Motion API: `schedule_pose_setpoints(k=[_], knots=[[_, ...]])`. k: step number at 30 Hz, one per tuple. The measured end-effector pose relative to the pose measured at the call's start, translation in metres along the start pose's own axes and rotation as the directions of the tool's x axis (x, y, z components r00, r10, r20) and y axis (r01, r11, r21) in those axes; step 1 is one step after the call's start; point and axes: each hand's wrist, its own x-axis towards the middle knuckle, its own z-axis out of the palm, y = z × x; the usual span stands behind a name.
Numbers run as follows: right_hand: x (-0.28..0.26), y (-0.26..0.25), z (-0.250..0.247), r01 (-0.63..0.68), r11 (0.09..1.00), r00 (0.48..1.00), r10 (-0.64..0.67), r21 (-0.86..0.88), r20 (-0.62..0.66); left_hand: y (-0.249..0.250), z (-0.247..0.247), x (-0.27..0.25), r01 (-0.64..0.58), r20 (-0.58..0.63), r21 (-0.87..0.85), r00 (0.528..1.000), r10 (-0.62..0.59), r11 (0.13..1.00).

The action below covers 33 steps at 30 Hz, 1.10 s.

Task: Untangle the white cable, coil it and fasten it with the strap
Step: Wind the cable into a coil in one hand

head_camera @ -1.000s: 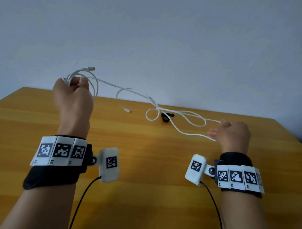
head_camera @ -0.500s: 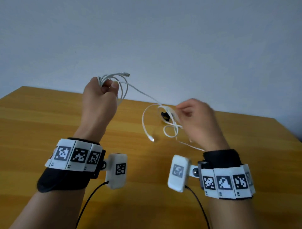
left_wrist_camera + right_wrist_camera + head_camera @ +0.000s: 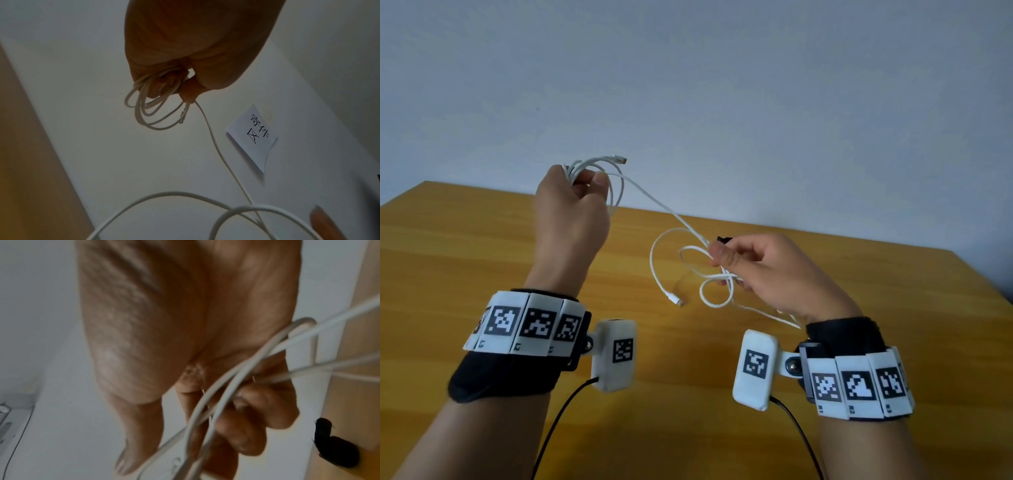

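Note:
My left hand [image 3: 577,192] is raised above the wooden table [image 3: 465,260] and grips several small loops of the white cable [image 3: 654,200], one plug sticking out above the fingers. In the left wrist view the coil [image 3: 152,112] hangs from the curled fingers. From there the white cable runs down and right to my right hand [image 3: 736,263], which pinches a tangle of loose loops; the other plug [image 3: 677,302] dangles below them. The right wrist view has the cable strands [image 3: 230,381] crossing the curled fingers. The black strap [image 3: 723,239] lies on the table just behind the right hand, mostly hidden; it also shows as a dark strap [image 3: 337,449].
A pale wall [image 3: 722,85] rises behind the table's far edge. A paper sign [image 3: 252,138] with printed characters hangs on the wall. Black wires run from both wrist cameras toward me.
My right hand came in from the far right and took hold of the tangled loops near the middle. The left hand shifted right with its coil, so the cable between the hands is shorter.

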Motion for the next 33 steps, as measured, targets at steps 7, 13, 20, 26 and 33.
schedule_pose_setpoints(k=[7, 13, 20, 26, 33], knots=[[-0.002, 0.011, -0.013, 0.094, 0.992, 0.984, -0.079, 0.085, -0.161, -0.002, -0.006, 0.006, 0.008, -0.041, 0.002, 0.999, -0.008, 1.0], [0.012, 0.036, -0.019, 0.033, 0.984, 0.87, 0.059, 0.176, -0.489, -0.002, -0.007, 0.007, 0.006, -0.078, -0.011, 0.997, -0.007, 1.0], [0.003, 0.074, -0.043, -0.306, 0.944, 0.605, 0.291, 0.122, -0.741, -0.007, -0.027, 0.023, 0.02, -0.224, -0.105, 0.974, -0.043, 0.994], [0.006, 0.062, -0.042, -0.468, 0.883, 0.71, 0.403, 0.04, -0.577, 0.001, -0.014, 0.011, -0.004, -0.126, -0.083, 0.992, -0.007, 0.997], [0.003, -0.001, -0.015, -0.079, 0.979, 0.877, -0.02, -0.186, -0.479, 0.004, -0.003, 0.0, -0.058, 0.026, -0.034, 0.998, 0.059, 0.998]])
